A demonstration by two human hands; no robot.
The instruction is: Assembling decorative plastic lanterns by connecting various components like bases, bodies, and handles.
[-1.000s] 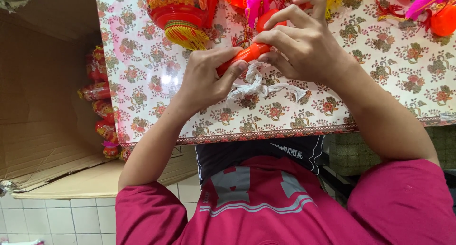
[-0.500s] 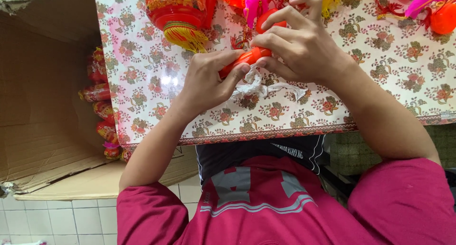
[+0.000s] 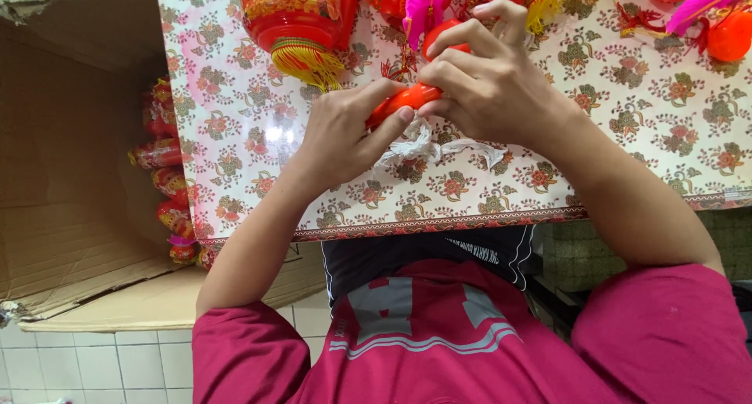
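Orange-red plastic is what we have between us: a small, smooth lantern piece (image 3: 403,100), held just above the table (image 3: 258,149) near its middle. We judge it light, thin-shelled and a little slippery, likely to dent under a hard squeeze, so the rounded ends are the safest places to grip. Our left hand (image 3: 345,134) pinches its near end, thumb and forefinger closed on it. Our right hand (image 3: 493,83) curls over the far end, fingers (image 3: 462,59) bent tight around it and partly hiding it.

Just beneath lies a crumpled scrap of white plastic wrap (image 3: 439,147), soft and easily snagged. Beyond the hands, a larger red lantern (image 3: 294,20) with a yellow tassel, pink pieces (image 3: 431,1) and an orange ball (image 3: 730,34) crowd the far side of the table, leaving little room that way. The floral cloth nearer us is open up to the table's near edge (image 3: 439,222). To the left, a cardboard box (image 3: 70,177) stands open against the table, packed lanterns (image 3: 160,153) showing inside.
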